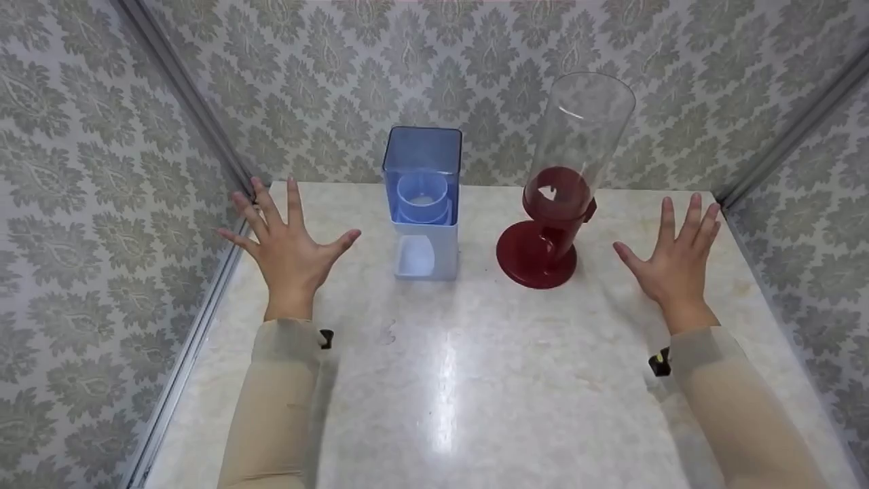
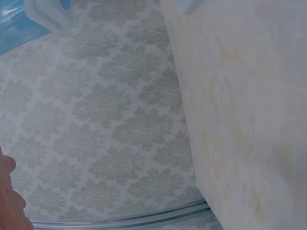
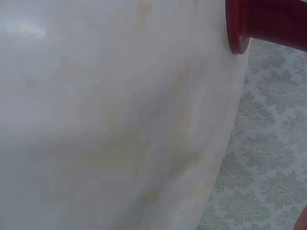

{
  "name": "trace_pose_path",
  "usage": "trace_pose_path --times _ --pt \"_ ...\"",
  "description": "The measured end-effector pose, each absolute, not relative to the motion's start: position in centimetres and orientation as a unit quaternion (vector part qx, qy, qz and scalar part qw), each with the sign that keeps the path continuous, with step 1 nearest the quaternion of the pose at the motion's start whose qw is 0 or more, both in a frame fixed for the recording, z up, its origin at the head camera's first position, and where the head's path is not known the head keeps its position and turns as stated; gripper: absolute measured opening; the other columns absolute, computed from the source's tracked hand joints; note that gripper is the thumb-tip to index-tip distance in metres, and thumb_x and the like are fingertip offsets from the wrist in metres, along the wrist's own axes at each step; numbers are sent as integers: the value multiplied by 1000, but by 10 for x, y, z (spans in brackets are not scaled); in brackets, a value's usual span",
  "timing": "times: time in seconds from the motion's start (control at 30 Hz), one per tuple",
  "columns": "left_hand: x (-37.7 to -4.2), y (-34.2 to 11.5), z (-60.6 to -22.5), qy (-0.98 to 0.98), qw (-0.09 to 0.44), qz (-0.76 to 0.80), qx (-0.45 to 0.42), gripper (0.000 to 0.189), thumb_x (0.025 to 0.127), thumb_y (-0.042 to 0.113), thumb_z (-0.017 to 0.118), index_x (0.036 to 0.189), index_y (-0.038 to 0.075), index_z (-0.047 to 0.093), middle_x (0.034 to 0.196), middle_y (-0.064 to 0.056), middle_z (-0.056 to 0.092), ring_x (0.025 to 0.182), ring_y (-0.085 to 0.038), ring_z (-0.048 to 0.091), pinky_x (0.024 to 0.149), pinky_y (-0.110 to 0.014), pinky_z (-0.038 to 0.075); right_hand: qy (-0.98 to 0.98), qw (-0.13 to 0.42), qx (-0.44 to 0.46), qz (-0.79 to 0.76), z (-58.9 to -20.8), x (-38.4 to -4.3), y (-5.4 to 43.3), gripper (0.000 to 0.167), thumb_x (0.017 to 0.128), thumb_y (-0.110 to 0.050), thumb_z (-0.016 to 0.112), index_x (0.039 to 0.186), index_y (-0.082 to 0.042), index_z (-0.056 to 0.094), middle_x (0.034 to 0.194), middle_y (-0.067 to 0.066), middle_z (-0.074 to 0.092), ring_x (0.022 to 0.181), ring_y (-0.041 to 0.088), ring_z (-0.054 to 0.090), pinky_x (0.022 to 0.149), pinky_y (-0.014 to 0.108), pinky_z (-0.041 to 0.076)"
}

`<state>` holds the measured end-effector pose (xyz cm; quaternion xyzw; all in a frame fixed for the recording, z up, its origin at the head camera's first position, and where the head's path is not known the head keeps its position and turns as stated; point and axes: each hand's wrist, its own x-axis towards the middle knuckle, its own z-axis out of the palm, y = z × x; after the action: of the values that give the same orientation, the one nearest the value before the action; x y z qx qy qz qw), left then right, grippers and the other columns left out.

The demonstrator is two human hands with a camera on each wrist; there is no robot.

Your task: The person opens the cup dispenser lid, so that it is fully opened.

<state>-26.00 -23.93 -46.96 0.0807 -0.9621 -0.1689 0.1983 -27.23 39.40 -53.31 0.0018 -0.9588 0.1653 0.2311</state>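
My left hand (image 1: 288, 255) is held with its fingers spread over the left side of the table, nothing in its grasp. Nearest to it stands an upright dispenser (image 1: 438, 251) with a white lower body, a recess at the front and a translucent blue box (image 1: 422, 153) on top. A round blue part (image 1: 422, 197) shows through the box. On the other side, my right hand (image 1: 675, 272) also has spread fingers and holds nothing. Left of it stands a red stand (image 1: 523, 261) with a round base and a ring carrying a clear open cylinder (image 1: 597, 129).
The pale marbled table (image 1: 434, 380) runs back to a patterned wall (image 1: 448, 75). More patterned panels with metal rails (image 1: 183, 360) close in both sides. Light glares on the tabletop in the middle. A small black piece (image 1: 659, 363) sits by the right cuff.
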Motion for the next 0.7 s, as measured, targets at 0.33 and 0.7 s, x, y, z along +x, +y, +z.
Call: trace_pose_path --times 0.33,0.7 --pt "-248 -217 -452 -921 296 -251 21 141 74 109 60 184 33 15 193 -15 -2 179 -46 -6 133 -86 -16 -895 332 43 296 -522 -265 359 141 79 -98 73 181 -18 19 190 22 3 177 46 -5 143 72 6" --pt "-215 -199 -455 -834 356 -420 -36 135 79 95 77 180 16 32 190 -15 20 179 -40 12 143 -71 11 -782 411 93 459 -510 -233 311 145 75 -88 88 173 2 30 184 25 20 174 35 18 142 52 25"
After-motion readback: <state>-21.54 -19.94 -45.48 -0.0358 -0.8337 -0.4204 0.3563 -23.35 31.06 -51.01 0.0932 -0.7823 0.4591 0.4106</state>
